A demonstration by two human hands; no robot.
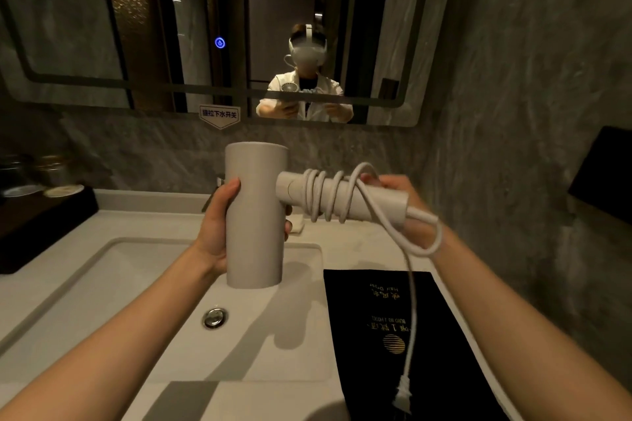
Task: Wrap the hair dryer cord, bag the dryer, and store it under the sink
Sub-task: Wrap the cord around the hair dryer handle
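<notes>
1. One hair dryer (254, 215), pale beige, is held in the air above the sink basin (102, 284); barrel upright, handle pointing toward the right.
2. Left hand (219, 225) is clamped around the barrel: thumb on the near face, fingertips showing past the right edge.
3. Right hand (407, 202) sits behind the far end of the handle, fingers curled on the cord (328, 195) there. Most of the hand is hidden by the handle and cord loop, so the exact grip is hard to make out.
4. One cord: about four turns are wound around the handle, plus one loose loop hanging off the handle end by the right wrist. The rest hangs down.
5. One plug (402, 393) dangles at the cord's end, low in the frame, in front of the bag; its prongs are blurred.
6. One black bag (376, 335) with gold print lies flat on the counter (154, 215) just right of the basin; its near end is cut off by the frame.
7. One drain stopper (214, 317) sits in the basin.
8. One mirror (171, 27) is on the wall, with one blue lit button (220, 42) and one label (219, 114) at its lower edge. It reflects the person in a headset.
9. Far left: a dark tray (41, 215) with lidded glass items; dim, count unclear.
</notes>
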